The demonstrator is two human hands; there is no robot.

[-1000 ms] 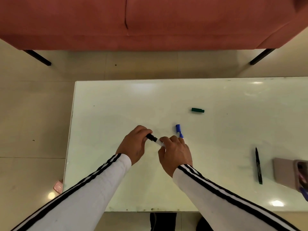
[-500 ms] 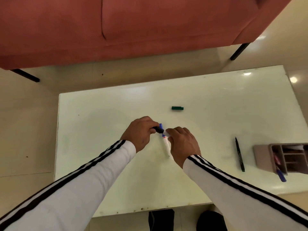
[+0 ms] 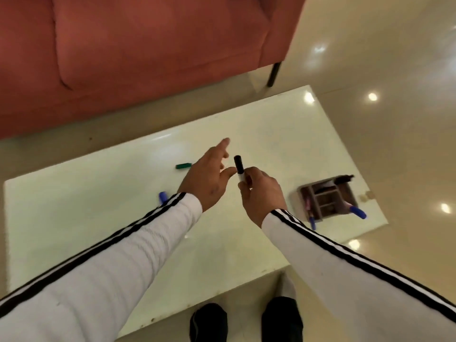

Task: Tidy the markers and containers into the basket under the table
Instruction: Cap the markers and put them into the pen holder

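The left hand has come off the black-capped white plastic marker since a moment ago. It now hangs loose above the table, fingers spread and forefinger stretched forward. The right hand has lifted the marker clear of the tabletop.

Behind it all stands the long rust-red upholstered sofa on black legs, over a glossy cream tiled floor. Nearer is the pale glossy rectangular table. By its right edge sits a taupe compartmented desk organiser, with blue-capped markers poking out of its near side. A small dark green cap-like piece lies just beyond the left hand. The left sleeve half hides a small blue cap.

The marker stands nearly upright above the middle of the table, cap uppermost. The right fingers and thumb are wrapped round its lower barrel, and the left thumb is just beside it.
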